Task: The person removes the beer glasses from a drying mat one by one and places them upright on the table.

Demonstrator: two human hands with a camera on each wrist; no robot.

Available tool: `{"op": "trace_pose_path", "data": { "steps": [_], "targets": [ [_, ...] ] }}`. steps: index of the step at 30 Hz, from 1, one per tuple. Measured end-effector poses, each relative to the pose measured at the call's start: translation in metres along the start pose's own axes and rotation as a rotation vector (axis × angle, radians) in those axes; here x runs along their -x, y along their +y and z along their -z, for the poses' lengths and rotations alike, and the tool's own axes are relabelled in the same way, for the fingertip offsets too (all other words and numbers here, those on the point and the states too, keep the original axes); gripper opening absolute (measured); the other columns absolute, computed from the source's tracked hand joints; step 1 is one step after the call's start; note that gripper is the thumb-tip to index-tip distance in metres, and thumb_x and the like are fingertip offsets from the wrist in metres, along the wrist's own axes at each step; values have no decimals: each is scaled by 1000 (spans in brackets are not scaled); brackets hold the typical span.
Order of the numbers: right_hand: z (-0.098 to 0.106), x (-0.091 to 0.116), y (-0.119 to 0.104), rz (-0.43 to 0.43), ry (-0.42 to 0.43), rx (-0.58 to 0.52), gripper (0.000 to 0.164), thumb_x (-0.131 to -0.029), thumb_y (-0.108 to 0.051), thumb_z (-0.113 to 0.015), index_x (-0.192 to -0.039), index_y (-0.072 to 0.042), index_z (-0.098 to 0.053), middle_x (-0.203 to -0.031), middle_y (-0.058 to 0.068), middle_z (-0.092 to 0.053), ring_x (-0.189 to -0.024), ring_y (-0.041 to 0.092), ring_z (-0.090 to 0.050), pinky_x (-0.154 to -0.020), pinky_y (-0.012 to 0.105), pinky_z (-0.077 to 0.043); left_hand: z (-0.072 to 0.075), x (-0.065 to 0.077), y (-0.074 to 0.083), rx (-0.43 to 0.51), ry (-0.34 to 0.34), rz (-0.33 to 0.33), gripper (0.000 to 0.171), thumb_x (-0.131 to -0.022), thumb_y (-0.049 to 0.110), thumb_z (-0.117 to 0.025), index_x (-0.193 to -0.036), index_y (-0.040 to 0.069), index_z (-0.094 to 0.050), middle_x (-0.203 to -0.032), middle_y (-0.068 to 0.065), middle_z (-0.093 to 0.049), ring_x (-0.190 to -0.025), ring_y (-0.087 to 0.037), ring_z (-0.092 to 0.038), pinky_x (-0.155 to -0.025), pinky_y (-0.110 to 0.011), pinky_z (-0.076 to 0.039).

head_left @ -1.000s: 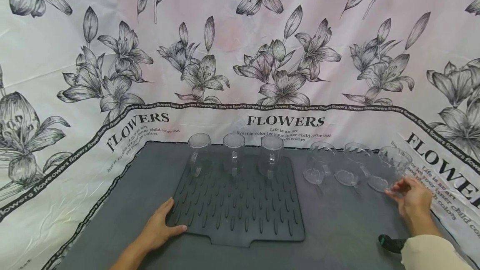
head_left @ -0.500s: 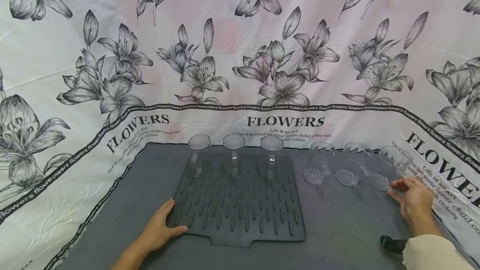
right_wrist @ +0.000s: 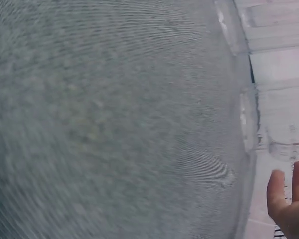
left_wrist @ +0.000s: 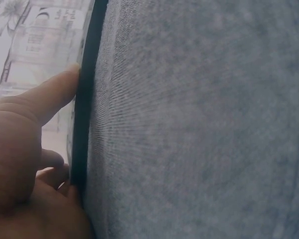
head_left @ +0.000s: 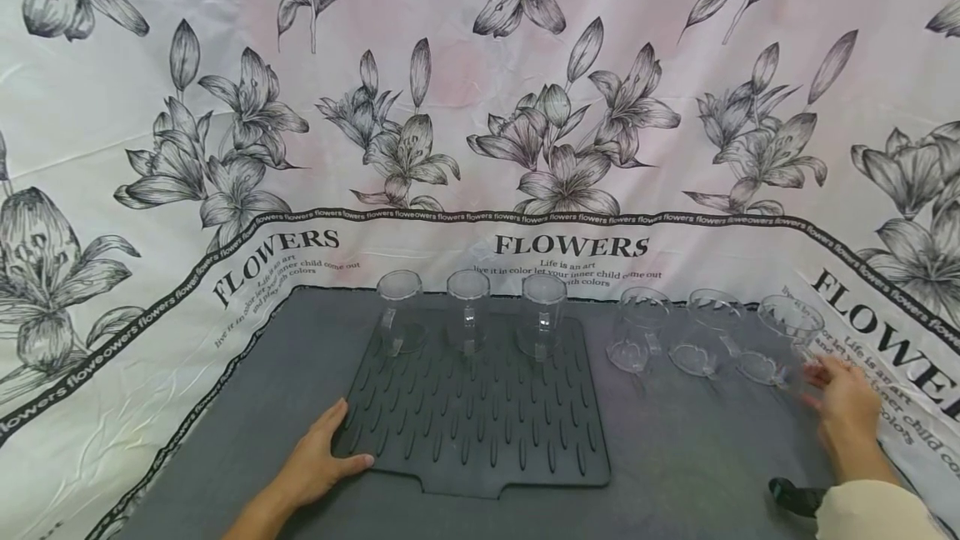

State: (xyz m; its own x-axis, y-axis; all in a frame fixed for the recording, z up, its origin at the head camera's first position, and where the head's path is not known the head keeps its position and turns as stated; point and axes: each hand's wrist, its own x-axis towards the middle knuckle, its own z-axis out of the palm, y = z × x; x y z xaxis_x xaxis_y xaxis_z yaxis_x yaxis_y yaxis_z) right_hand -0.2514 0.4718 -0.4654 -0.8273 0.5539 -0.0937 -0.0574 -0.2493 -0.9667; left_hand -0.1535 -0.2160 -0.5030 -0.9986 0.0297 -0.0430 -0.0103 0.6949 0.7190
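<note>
My left hand (head_left: pixel 313 455) rests at the near left corner of a black ribbed drying mat (head_left: pixel 487 465), fingers along its left edge and thumb at its front edge. In the left wrist view, thumb and fingertips touch the mat's dark edge (left_wrist: pixel 84 99). Three clear mugs stand upside down in a row on the mat's far end: left (head_left: pixel 401 315), middle (head_left: pixel 468 315) and right (head_left: pixel 542 319). My right hand (head_left: pixel 849 407) is just beside the rightmost (head_left: pixel 787 323) of three clear upright mugs on the table; its fingers look loosely bent and apparently hold nothing.
The other two upright mugs (head_left: pixel 637 332) (head_left: pixel 708 336) stand left of my right hand, close together. A grey cloth (head_left: pixel 690 457) covers the table. White flower-printed fabric (head_left: pixel 420 232) rises behind and at both sides. A black strap piece (head_left: pixel 795 497) sits by my right wrist.
My right hand has drawn back slightly to the right from the rightmost mug's lower part. The left hand, the mat and all the mugs have stayed in place.
</note>
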Motion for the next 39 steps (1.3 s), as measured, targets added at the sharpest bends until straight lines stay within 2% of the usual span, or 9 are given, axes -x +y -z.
{"op": "trace_pose_path", "data": {
  "steps": [3,7,12,16,21,25,28,32,39],
  "targets": [
    [-1,0,-6,38,103,21,6,-99,-22,-58,-94,-21,-60,-73,-11,-61,-67,3,-58,-44,23,-49,1,0,0,5,-3,-1,106,-73,39,-84,-146,-12,-26,-151,-31,-22,-137,-48,-19,-104,-63,-23],
    [-5,7,-19,73,191,-23,8,-98,-17,-58,-90,-17,-60,-68,-10,-62,-57,3,-57,-36,23,-45,1,0,0,-5,-5,-4,107,-73,41,-84,-146,-12,-26,-151,-30,-22,-137,-48,-19,-104,-63,-23],
    [-15,24,-39,112,205,-132,3,-97,-13,-57,-94,-13,-57,-69,-5,-61,-53,6,-57,-33,22,-42,0,-1,-1,-8,-7,-3,108,-73,42,-84,-147,-11,-26,-152,-30,-22,-137,-48,-19,-104,-64,-23],
    [-24,41,-53,177,194,-182,3,-97,-13,-56,-98,-10,-55,-72,-2,-61,-56,8,-56,-36,21,-42,-1,0,-2,-13,-6,-5,108,-72,42,-84,-146,-12,-27,-151,-30,-22,-137,-49,-20,-103,-64,-24],
    [-30,67,-71,240,122,-319,6,-97,-12,-55,-100,-7,-54,-77,4,-64,-61,15,-55,-42,24,-41,-2,1,-2,-9,-12,2,108,-72,42,-84,-146,-11,-27,-151,-30,-22,-137,-49,-20,-103,-64,-23],
    [-35,85,-83,297,17,-438,11,-97,-10,-54,-105,-2,-54,-88,10,-61,-67,20,-55,-45,27,-40,-1,2,-2,2,-14,5,108,-72,41,-84,-146,-12,-26,-151,-30,-22,-137,-49,-19,-103,-64,-23],
    [-40,98,-90,357,-61,-468,16,-98,-10,-52,-110,1,-51,-96,13,-57,-73,22,-53,-48,28,-41,-1,2,-2,2,-13,-1,108,-73,41,-84,-146,-12,-26,-151,-30,-21,-137,-49,-19,-104,-64,-23],
    [-45,111,-96,431,-172,-494,18,-99,-9,-47,-114,2,-47,-97,16,-56,-77,23,-51,-51,28,-43,0,1,-1,-3,-9,-8,108,-72,41,-84,-146,-13,-26,-151,-31,-22,-137,-49,-19,-104,-64,-23],
    [-52,137,-98,484,-332,-614,22,-101,-1,-33,-118,8,-43,-96,23,-59,-80,29,-54,-55,32,-48,0,1,1,-1,-9,-8,108,-72,41,-84,-146,-12,-25,-151,-30,-21,-137,-48,-19,-104,-63,-23]
  ]
}}
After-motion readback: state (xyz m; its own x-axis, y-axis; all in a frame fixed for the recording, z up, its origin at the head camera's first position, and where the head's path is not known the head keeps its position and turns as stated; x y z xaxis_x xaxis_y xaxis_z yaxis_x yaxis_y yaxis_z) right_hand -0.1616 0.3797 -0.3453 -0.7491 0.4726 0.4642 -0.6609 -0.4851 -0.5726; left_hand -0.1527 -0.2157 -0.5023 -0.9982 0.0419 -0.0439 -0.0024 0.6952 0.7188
